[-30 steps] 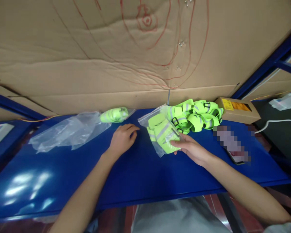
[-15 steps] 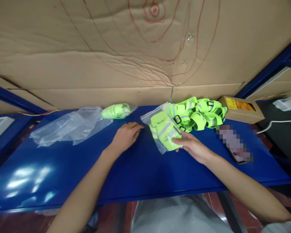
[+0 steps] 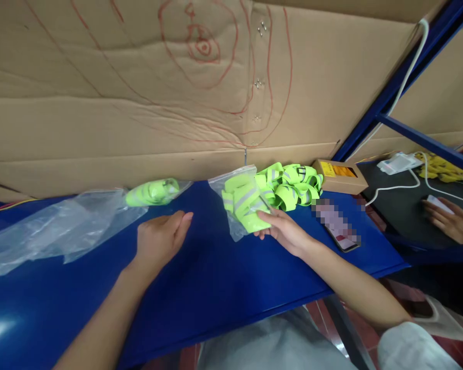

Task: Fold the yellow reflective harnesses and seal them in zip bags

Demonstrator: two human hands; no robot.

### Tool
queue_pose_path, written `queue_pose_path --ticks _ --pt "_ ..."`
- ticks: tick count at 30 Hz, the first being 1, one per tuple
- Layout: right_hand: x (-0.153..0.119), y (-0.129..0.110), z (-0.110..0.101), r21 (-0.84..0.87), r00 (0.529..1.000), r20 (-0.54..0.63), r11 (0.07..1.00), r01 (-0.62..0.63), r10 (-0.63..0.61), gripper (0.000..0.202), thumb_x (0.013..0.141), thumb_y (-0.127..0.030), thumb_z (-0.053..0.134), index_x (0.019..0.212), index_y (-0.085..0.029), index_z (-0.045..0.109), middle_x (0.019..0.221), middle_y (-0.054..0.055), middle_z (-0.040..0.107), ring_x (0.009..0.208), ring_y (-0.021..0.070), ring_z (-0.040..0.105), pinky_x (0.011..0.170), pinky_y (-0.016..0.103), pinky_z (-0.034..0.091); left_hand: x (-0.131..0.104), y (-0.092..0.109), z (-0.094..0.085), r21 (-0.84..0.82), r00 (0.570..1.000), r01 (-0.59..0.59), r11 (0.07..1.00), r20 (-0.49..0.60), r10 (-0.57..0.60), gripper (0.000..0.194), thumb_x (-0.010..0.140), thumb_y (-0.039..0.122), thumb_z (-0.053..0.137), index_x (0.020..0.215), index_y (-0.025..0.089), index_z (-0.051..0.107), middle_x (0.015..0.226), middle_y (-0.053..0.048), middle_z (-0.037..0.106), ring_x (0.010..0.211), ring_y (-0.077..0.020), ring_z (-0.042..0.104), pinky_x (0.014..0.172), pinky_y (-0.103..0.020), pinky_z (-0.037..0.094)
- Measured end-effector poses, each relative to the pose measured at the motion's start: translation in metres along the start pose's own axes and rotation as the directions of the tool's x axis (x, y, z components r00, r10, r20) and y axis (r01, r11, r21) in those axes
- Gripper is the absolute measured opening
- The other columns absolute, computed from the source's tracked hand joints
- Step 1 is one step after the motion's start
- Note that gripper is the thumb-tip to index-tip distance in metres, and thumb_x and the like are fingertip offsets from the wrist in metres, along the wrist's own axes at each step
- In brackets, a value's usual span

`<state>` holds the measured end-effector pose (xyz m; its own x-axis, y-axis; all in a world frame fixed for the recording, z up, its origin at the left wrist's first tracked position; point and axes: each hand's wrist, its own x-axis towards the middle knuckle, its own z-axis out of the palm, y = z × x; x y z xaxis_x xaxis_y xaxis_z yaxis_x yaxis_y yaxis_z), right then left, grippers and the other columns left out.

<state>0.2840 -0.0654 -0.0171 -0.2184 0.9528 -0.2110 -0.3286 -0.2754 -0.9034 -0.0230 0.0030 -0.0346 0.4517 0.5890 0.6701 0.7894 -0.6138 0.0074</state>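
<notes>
Showing nearest of all, grey clothing lies below my two hands, at the near edge of the blue desk; a grey sleeve covers part of my right arm. My left hand is curled into a loose fist above the desk, thumb laid along the forefinger. My right hand grips the near right corner of a bagged strap, thumb on top and fingers beneath: a folded neon-green band with silvery stripes inside a clear zip bag, lying between my two hands and slightly beyond them. Whether its underside touches the desk I cannot tell.

To the right of my right hand lies a phone, its screen largely pixelated. Just beyond my left hand rests a rolled green bundle in clear plastic; clear plastic bags spread out to the left of that hand. Straight beyond my right hand lies a heap of loose green straps, tangled, with a dark buckle showing. Farther to the right stands a cardboard box with a yellow label.

Well to the right of my right hand, a co-worker's hand holds a small white object over a black surface. Beyond both my hands rises a cardboard panel drawn with red curves.
</notes>
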Motion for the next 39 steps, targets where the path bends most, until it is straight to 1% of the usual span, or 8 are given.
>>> queue_pose_path --ticks 8,14,16,20,24,27,33,39 --pt "0.000 -0.017 -0.017 -0.212 0.981 -0.107 0.968 0.135 -0.160 0.044 0.082 -0.060 0.077 0.089 -0.017 0.069 0.080 0.003 0.069 0.070 0.0144 0.062 0.062 0.026 0.049 0.001 0.000 0.003 -0.003 0.999 -0.030 1.000 -0.034 0.030 0.047 0.104 0.030 0.051 0.059 0.018 0.048 0.046 0.003 0.044 0.044 -0.0099 0.042 0.052 -0.027 0.023" --pt "-0.005 -0.058 -0.058 -0.585 0.709 -0.444 0.777 0.233 -0.548 0.064 0.081 -0.063 0.075 0.128 -0.023 0.061 0.120 0.010 0.071 0.089 0.0203 0.068 0.072 0.030 0.052 0.002 0.004 0.007 0.006 0.989 0.131 0.991 0.073 -0.131 0.046 0.102 0.038 0.052 0.062 0.018 0.051 0.052 0.001 0.054 0.050 -0.0113 0.049 0.055 -0.028 0.024" --pt "-0.005 -0.068 -0.073 -0.689 0.735 -0.475 0.724 0.031 -0.484 0.061 0.093 -0.069 0.055 0.127 -0.019 0.062 0.101 0.015 0.075 0.071 0.0204 0.067 0.064 0.032 0.048 0.003 0.000 0.010 -0.005 0.963 0.256 0.967 0.095 -0.254 0.041 0.102 0.040 0.052 0.067 0.018 0.056 0.058 0.000 0.060 0.053 -0.0123 0.053 0.056 -0.027 0.027" --pt "-0.002 -0.071 -0.102 -0.892 0.674 -0.443 0.212 -0.400 -0.591 0.050 0.100 -0.060 0.048 0.115 -0.019 0.072 0.083 0.014 0.074 0.070 0.0238 0.065 0.068 0.036 0.040 0.005 -0.021 0.014 0.038 0.916 0.395 0.918 0.062 -0.396 0.025 0.102 0.035 0.051 0.087 0.018 0.064 0.079 -0.003 0.070 0.069 -0.0162 0.064 0.063 -0.026 0.039" --pt "0.000 -0.058 -0.120 -0.864 0.600 -0.322 -0.031 -0.502 -0.733 0.057 0.096 -0.063 0.054 0.131 -0.020 0.068 0.108 0.021 0.073 0.096 0.0341 0.066 0.075 0.042 0.040 0.003 -0.041 0.017 0.084 0.904 0.422 0.903 0.036 -0.426 0.033 0.094 0.034 0.064 0.121 0.015 0.063 0.122 -0.017 0.066 0.115 -0.0297 0.063 0.094 -0.037 0.048" --pt "0.004 -0.051 -0.116 -0.891 0.525 -0.091 -0.166 -0.423 -0.846 0.060 0.095 -0.059 0.059 0.134 -0.014 0.066 0.125 0.026 0.065 0.116 0.0389 0.059 0.088 0.048 0.041 0.000 -0.049 0.023 0.149 0.914 0.386 0.910 0.068 -0.399 0.056 0.091 0.040 0.071 0.141 0.020 0.057 0.150 -0.023 0.047 0.137 -0.0403 0.047 0.108 -0.052 0.040" --pt "0.006 -0.026 -0.052 -0.941 0.529 0.322 -0.326 0.090 -0.785 0.046 0.098 -0.047 0.062 0.135 -0.019 0.062 0.134 0.019 0.061 0.124 0.0359 0.057 0.100 0.049 0.042 0.006 -0.047 0.020 0.048 0.937 0.347 0.937 -0.055 -0.344 0.027 0.105 0.027 0.042 0.113 0.021 0.067 0.147 -0.016 0.056 0.138 -0.0339 0.049 0.113 -0.057 0.030" --pt "-0.018 0.007 0.008 -0.841 0.582 0.498 -0.194 0.506 -0.643 0.061 0.097 -0.039 0.066 0.151 -0.022 0.043 0.139 0.018 0.060 0.129 0.0326 0.057 0.104 0.048 0.046 0.011 0.008 -0.017 -0.376 0.979 0.201 0.904 0.043 -0.199 0.028 0.108 0.033 0.034 0.115 0.018 0.056 0.110 -0.011 0.071 0.097 -0.0211 0.067 0.089 -0.036 0.051"
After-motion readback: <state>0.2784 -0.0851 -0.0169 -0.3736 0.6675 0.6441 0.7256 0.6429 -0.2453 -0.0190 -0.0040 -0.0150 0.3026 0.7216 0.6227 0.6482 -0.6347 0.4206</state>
